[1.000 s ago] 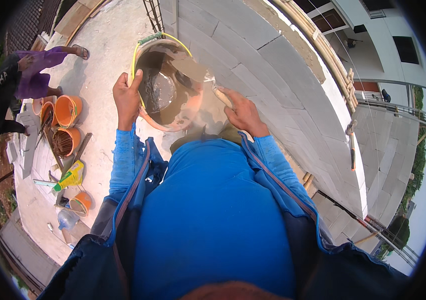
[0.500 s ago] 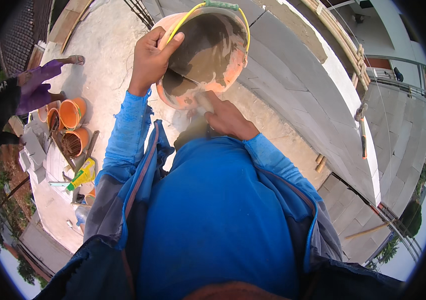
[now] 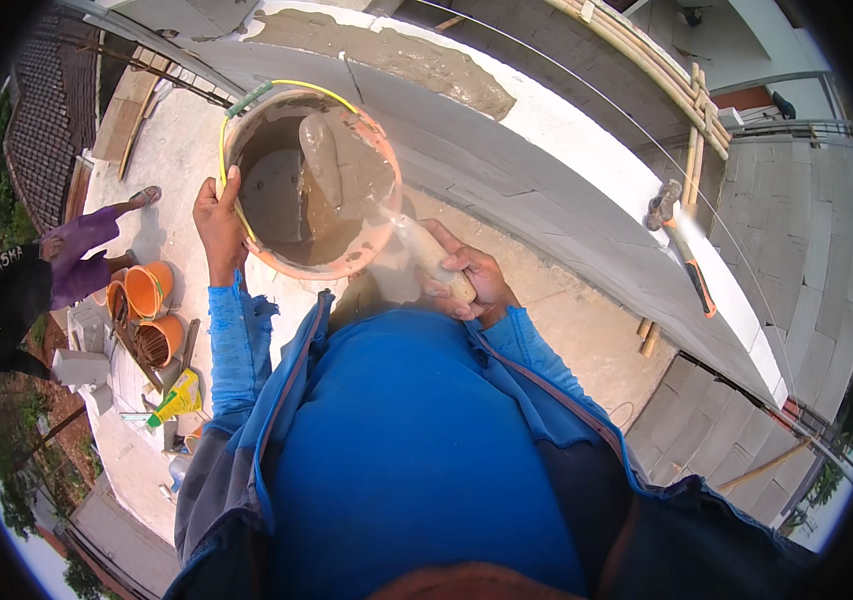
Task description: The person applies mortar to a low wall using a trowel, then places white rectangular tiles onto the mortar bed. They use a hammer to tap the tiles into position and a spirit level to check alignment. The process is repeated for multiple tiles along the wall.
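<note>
Right hand (image 3: 482, 275): bare, fingers closed around the pale handle of a masonry trowel (image 3: 434, 257). Left hand (image 3: 217, 225): bare, clamped on the rim of an orange mortar bucket (image 3: 347, 266), thumb uppermost. Bucket: in front of the torso, mouth tilted toward the wearer, yellow bail with green grip; trowel's far end inside, amid wet grey mortar (image 3: 322, 160). Beyond: grey block wall (image 3: 517, 195), mortar bed (image 3: 397, 62) along its top; claw hammer (image 3: 684, 245), black-and-orange grip, lying farther right. Far left: orange buckets (image 3: 150, 288); co-worker (image 3: 9, 300), black top.
</note>
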Demonstrator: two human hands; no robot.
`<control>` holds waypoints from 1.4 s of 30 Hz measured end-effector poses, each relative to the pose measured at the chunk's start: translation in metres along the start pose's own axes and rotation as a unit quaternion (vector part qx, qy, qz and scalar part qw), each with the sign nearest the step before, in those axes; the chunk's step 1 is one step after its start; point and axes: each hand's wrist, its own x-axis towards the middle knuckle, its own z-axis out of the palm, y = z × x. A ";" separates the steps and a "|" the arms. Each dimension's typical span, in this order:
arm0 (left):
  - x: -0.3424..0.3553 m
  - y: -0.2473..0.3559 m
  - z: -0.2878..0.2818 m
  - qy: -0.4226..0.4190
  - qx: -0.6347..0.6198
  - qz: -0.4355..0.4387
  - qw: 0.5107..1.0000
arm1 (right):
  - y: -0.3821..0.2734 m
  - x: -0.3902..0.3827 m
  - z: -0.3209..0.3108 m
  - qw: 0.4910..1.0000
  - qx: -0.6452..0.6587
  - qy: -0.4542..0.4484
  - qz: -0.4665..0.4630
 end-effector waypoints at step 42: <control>0.053 0.008 0.002 -0.089 0.119 0.041 0.988 | 0.075 0.114 0.055 0.566 -0.792 0.136 0.186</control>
